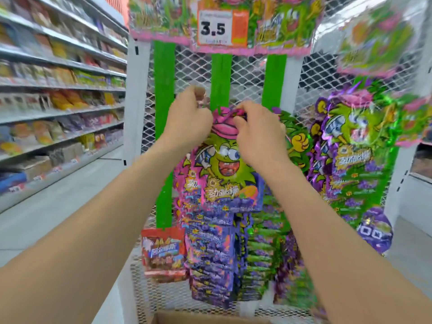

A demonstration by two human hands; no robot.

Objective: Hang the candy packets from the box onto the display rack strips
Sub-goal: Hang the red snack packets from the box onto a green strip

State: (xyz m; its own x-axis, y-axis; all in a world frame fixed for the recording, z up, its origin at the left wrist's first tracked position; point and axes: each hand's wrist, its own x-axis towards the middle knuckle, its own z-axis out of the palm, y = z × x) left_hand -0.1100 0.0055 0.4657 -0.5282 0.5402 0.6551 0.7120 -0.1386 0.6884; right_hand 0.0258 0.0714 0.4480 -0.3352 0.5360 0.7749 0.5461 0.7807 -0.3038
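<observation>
Our right hand point(257, 133) pinches the candy packet point(222, 164) top, aligning it with the strip point(221, 78); left hand point(189, 118) grip curled, hold unclear.

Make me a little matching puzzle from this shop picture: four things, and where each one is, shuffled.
Things:
1. price tag
2. red packet
3. cardboard box
4. green-faced candy packet

Places:
A. bottom edge of the view
B. pinched at its top by the right hand
C. top of the display rack
D. low on the rack's left side

Pairs: 1-C, 2-D, 3-A, 4-B
</observation>
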